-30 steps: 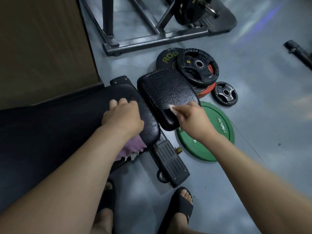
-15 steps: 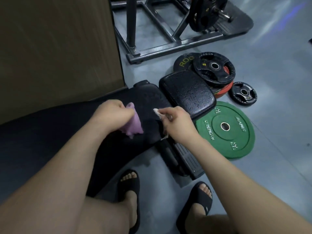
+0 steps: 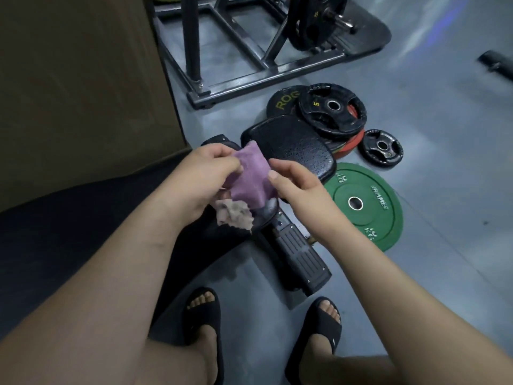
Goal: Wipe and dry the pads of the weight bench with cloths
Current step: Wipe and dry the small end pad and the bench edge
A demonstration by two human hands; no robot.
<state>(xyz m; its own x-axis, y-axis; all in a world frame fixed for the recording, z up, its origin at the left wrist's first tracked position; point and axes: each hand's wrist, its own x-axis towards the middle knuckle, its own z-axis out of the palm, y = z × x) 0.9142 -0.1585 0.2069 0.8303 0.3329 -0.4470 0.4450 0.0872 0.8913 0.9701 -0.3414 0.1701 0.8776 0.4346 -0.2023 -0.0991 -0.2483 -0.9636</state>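
The weight bench's long black back pad [image 3: 69, 232] runs in from the left. Its smaller seat pad [image 3: 299, 151], cracked and shiny, lies past my hands. Both hands are raised above the gap between the two pads. My left hand [image 3: 202, 176] pinches the upper corner of a purple cloth [image 3: 251, 179]. A crumpled pale cloth [image 3: 234, 215] hangs out from under that same hand. My right hand [image 3: 299, 184] pinches the purple cloth's right edge between thumb and fingers.
The bench's ribbed black foot [image 3: 301, 257] juts toward my sandalled feet [image 3: 202, 309]. A green plate [image 3: 366, 204], stacked black plates [image 3: 333, 109] and a small plate [image 3: 380, 147] lie on the grey floor right of the seat pad. A steel rack base [image 3: 236, 79] stands behind, a brown panel [image 3: 83, 79] at left.
My left hand lifted the purple cloth off the back pad. My right hand left the seat pad and came to the purple cloth; the pale cloth it held now hangs under my left hand.
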